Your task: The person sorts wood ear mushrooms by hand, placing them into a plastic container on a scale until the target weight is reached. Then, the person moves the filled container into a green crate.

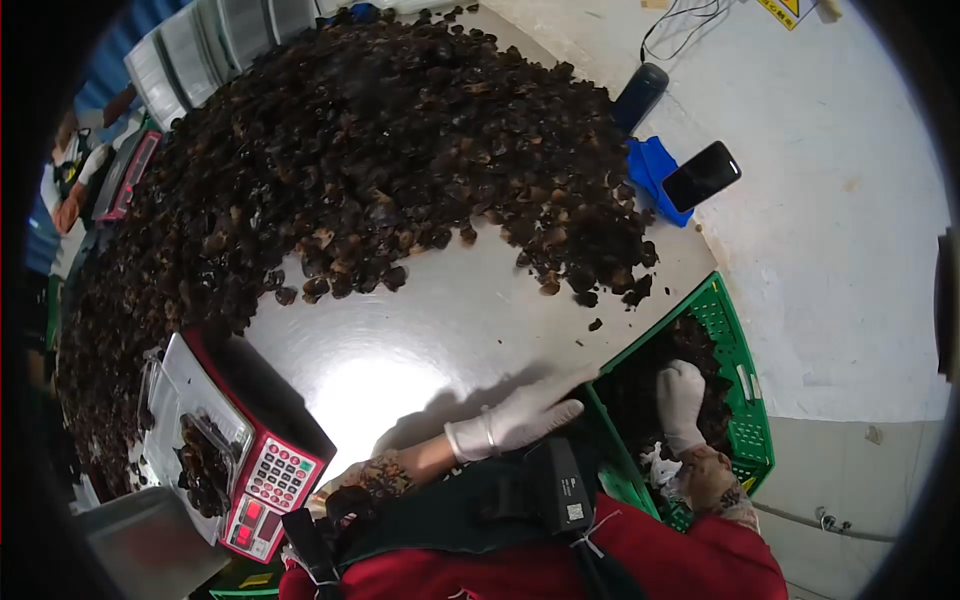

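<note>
My left hand (522,417), in a white glove, is low over the table with its fingers stretched out flat. Its fingertips are right at the near corner of a green plastic crate (748,425). Inside that crate is my right hand (682,395), also gloved, its fingers curled closed over dark brown mushroom-like pieces (632,400). I cannot tell what, if anything, the curled fingers hold. Crumpled white plastic (660,468) lies below the right wrist. A great heap of similar dark pieces (400,130) covers the far part of the metal table (450,290).
A red weighing scale (275,480) with a clear tray of dark pieces (200,465) stands at left. A phone (702,177) on blue cloth (650,165) and a dark cylinder (640,97) are at the right edge. White trays (205,50) and another person's gloved hand (95,160) are far left.
</note>
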